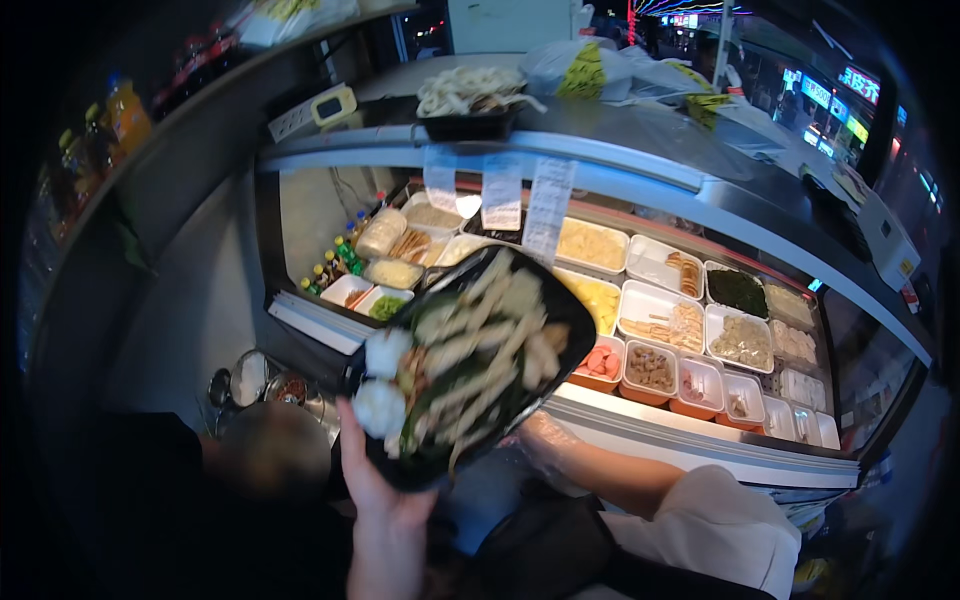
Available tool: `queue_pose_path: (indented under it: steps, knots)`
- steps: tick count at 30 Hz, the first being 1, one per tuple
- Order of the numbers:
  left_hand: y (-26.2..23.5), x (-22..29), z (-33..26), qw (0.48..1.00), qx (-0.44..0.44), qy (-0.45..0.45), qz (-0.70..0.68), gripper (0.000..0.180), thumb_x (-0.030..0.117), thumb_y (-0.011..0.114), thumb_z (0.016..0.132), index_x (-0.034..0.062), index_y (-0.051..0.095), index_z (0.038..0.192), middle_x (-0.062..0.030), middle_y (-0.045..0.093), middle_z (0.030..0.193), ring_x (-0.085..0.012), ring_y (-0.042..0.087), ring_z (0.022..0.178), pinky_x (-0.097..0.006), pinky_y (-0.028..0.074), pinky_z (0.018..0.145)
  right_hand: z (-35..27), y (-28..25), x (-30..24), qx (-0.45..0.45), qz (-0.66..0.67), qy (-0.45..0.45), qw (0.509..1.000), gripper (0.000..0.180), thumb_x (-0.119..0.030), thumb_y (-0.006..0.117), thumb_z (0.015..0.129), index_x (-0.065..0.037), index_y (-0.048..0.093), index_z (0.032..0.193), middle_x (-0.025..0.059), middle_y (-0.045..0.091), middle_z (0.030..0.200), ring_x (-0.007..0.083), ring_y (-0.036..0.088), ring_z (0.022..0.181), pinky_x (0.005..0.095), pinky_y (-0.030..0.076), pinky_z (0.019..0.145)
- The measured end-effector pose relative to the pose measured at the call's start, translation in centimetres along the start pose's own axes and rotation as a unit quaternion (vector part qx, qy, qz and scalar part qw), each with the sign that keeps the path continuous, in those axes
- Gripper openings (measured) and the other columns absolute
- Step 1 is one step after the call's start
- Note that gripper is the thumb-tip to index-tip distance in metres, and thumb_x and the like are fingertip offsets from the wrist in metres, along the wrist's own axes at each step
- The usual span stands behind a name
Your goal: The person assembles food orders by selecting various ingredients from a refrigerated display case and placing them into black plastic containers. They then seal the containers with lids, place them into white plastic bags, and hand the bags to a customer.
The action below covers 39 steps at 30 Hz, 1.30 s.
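Before the lit display case (660, 436): black tray (572, 330), tilted, holding pale strips (510, 320) and two white lumps (380, 408). Left hand (388, 505): fingers grasping near edge. Gloved right hand (542, 442): partly hidden, hold can't be told. Tray's right rim overlaps white food tubs (648, 262) in view.

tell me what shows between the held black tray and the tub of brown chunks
In the head view, a tub of pink slices shows between the black tray and the brown-chunk tub.
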State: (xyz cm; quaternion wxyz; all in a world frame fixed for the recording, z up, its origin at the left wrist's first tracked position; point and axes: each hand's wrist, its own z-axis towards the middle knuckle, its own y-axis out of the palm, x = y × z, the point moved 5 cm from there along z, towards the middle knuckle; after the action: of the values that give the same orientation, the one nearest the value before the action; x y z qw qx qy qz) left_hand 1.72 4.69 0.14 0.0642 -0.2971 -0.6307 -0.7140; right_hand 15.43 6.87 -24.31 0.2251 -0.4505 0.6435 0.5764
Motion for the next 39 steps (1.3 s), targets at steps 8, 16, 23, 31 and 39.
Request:
queue_pose_path:
  steps: [8, 16, 23, 31, 39]
  knots:
    - [14.4, -6.6, 12.1, 0.996, -0.084, -0.017, 0.024, 0.063, 0.058, 0.030, 0.095, 0.0135, 0.034, 0.139, -0.0153, 0.040, 0.140, -0.0345, 0.041, 0.128, -0.054, 0.034, 0.104, -7.0, -6.2, -5.6, 0.064, 0.030, 0.015, 0.997, 0.023, -0.014, 0.053, 0.094, -0.003, 0.048, 0.113, 0.0086, 0.059, 0.092, 0.0118, 0.055, 0.077, 0.0233, 0.049, 0.070]
    - [16.6, -10.1, 22.8, 0.996, 0.032, 0.051, 0.072, 0.077, 0.070, 0.039, 0.086, 0.0152, 0.034, 0.139, -0.0126, 0.041, 0.139, -0.0321, 0.043, 0.125, -0.055, 0.032, 0.104, -6.7, -11.2, -8.6, 0.027, 0.010, 0.028, 0.999, 0.027, -0.012, 0.056, 0.091, 0.000, 0.050, 0.114, 0.0100, 0.060, 0.097, 0.0154, 0.058, 0.087, 0.0260, 0.048, 0.076]
    - [6.2, -11.9, 14.3, 0.990, 0.070, 0.079, 0.088, 0.058, 0.056, 0.046, 0.091, 0.0139, 0.041, 0.130, -0.0062, 0.056, 0.103, -0.0195, 0.055, 0.101, -0.051, 0.043, 0.092, -4.8, -11.2, -5.6, -0.077, -0.095, 0.138, 0.983, 0.028, -0.014, 0.057, 0.092, -0.001, 0.051, 0.116, 0.0135, 0.062, 0.099, 0.0195, 0.062, 0.085, 0.0321, 0.053, 0.075]
    - [-2.8, -1.9, -19.2, 0.876, 0.063, 0.054, 0.475, 0.033, 0.029, 0.061, 0.090, 0.0018, 0.061, 0.109, -0.0070, 0.065, 0.097, -0.0150, 0.063, 0.089, -0.028, 0.052, 0.078, -4.1, 3.0, -2.8, -0.417, -0.221, 0.237, 0.849, 0.037, -0.026, 0.063, 0.088, 0.003, 0.055, 0.110, 0.0164, 0.064, 0.093, 0.0212, 0.063, 0.073, 0.0309, 0.052, 0.059]
    - [-3.4, 0.0, -61.3, 0.590, 0.691, 0.344, 0.237, 0.035, 0.035, 0.053, 0.093, 0.0015, 0.060, 0.101, -0.0106, 0.066, 0.089, -0.0186, 0.065, 0.080, -0.032, 0.054, 0.076, -14.7, 16.0, 8.1, -0.638, -0.264, 0.331, 0.643, 0.026, -0.014, 0.057, 0.091, 0.003, 0.057, 0.111, 0.0144, 0.064, 0.097, 0.0170, 0.060, 0.082, 0.0276, 0.048, 0.072]
